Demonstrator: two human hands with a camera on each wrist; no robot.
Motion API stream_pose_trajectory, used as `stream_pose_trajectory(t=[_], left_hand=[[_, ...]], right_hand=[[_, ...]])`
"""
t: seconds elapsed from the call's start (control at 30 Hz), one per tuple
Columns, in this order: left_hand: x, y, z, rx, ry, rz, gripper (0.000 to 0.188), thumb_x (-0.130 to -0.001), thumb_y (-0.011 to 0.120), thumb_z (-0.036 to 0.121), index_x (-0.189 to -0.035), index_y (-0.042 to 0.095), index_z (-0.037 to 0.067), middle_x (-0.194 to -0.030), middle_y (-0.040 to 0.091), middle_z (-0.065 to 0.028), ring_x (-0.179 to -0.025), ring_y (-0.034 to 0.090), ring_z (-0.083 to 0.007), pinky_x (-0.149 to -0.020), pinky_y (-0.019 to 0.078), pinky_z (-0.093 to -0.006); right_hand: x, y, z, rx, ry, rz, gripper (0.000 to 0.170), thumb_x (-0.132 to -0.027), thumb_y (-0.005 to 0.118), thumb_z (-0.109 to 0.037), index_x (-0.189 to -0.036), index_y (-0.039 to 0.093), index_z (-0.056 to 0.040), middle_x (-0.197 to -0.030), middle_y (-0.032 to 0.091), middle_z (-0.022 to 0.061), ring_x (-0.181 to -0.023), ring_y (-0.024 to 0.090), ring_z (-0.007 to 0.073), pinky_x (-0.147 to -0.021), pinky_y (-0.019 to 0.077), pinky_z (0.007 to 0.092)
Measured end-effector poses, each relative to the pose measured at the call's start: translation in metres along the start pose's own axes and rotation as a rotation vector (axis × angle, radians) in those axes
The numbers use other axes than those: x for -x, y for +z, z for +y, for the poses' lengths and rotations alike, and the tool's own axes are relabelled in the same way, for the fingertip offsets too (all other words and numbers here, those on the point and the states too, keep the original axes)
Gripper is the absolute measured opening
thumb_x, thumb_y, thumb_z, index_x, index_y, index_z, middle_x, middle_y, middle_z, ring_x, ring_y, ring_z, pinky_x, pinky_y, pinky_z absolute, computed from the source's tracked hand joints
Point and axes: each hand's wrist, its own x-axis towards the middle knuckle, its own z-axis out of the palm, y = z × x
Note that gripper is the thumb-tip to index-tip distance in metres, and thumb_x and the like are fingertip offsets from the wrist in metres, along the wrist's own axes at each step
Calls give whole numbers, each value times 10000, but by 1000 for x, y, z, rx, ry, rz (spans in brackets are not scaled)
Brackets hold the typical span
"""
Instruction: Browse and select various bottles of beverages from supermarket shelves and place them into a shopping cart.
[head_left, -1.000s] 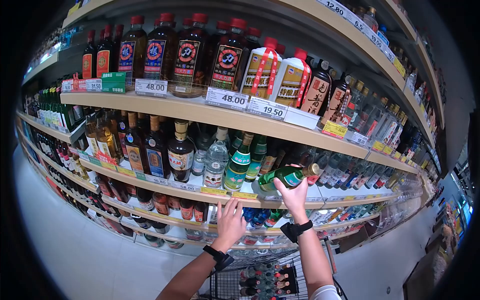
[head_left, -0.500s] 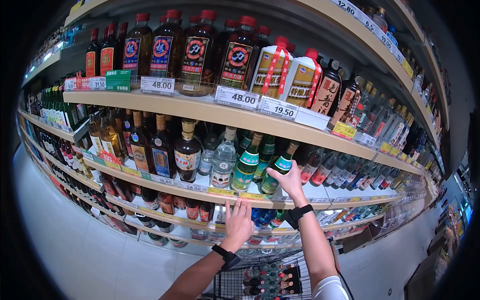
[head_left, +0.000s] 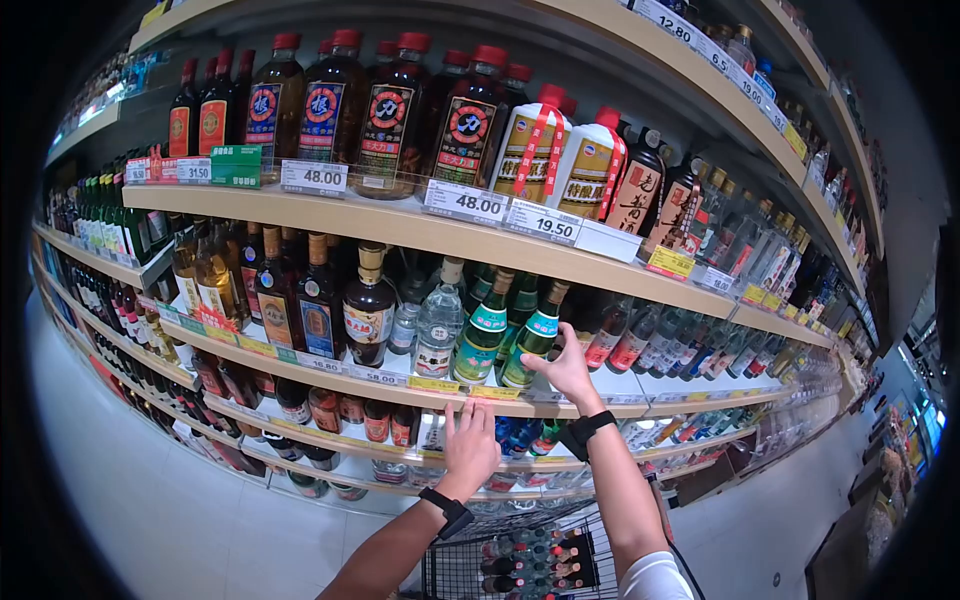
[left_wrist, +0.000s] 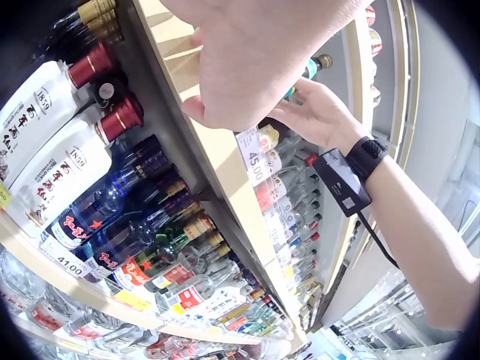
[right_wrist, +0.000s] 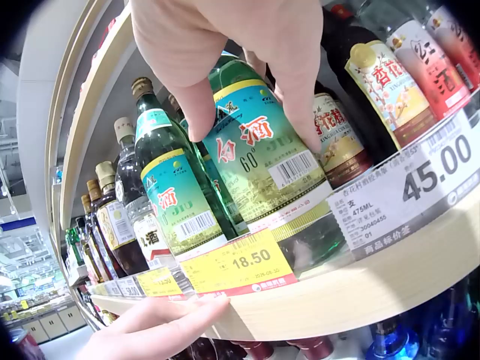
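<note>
My right hand [head_left: 568, 370] grips a green glass liquor bottle [head_left: 528, 350] by its body, thumb on one side and fingers on the other. The bottle stands nearly upright at the front of the middle shelf, its blue-and-yellow label [right_wrist: 259, 150] facing out in the right wrist view. Just left of it is a matching green bottle [head_left: 482, 338]. My left hand [head_left: 470, 445] touches the shelf's front edge with fairly straight fingers, below the yellow price tag [right_wrist: 244, 261]. It holds nothing. In the left wrist view its back fills the top.
A clear glass bottle [head_left: 438, 318] and dark bottles stand to the left; red-labelled bottles [head_left: 607, 340] are to the right. The upper shelf edge [head_left: 400, 218] juts out above. Below me is a shopping cart [head_left: 450, 568] with several bottles in it.
The green bottle went from lying tilted in my right hand to standing on the shelf, then shifted left beside its match. My left hand stayed at the shelf edge.
</note>
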Motion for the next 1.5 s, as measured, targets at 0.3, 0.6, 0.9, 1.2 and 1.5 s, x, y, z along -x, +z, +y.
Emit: stream_pose_trajectory(t=[0.3, 0.6, 0.9, 1.2, 1.5], left_hand=[[0, -4, -1, 36, -8, -5, 627, -758, 617, 153, -1342, 516, -49, -1342, 553, -177, -1354, 440, -297, -1173, 189, -586], [1, -6, 0, 27, -4, 4, 622, -772, 600, 140, -1355, 494, -50, -1344, 552, -178, -1358, 436, -300, -1169, 202, -581], [0, 1, -1, -6, 3, 1, 618, -760, 626, 150, -1338, 511, -37, -1331, 557, -176, -1353, 443, -301, -1167, 218, -564], [2, 2, -3, -39, 16, -27, 753, -712, 692, 168, -1395, 437, -22, -1364, 519, -166, -1374, 415, -297, -1167, 227, -546], [2, 4, -5, -38, 26, -37, 763, -705, 709, 172, -1391, 437, -20, -1379, 508, -170, -1376, 411, -307, -1161, 241, -547]], right_hand=[[9, 23, -28, 186, -10, 81, 777, -659, 916, -279, -1224, 493, 45, -1120, 650, 172, -1047, 633, 246, -905, 507, 358], [6, 26, -3, 200, -65, 108, 802, -668, 911, -292, -1257, 481, 42, -1088, 648, 159, -993, 634, 230, -888, 515, 356], [8, 18, 14, 80, 9, 34, 751, -755, 853, -270, -1331, 469, 20, -1160, 645, 184, -1012, 657, 236, -850, 543, 347], [11, 20, 11, 136, -68, 9, 683, -837, 771, -180, -1393, 423, 11, -1236, 638, 207, -1010, 695, 265, -860, 539, 363], [14, 18, 6, 160, -42, 14, 716, -857, 754, -160, -1441, 378, 15, -1293, 612, 217, -969, 707, 260, -858, 541, 349]])
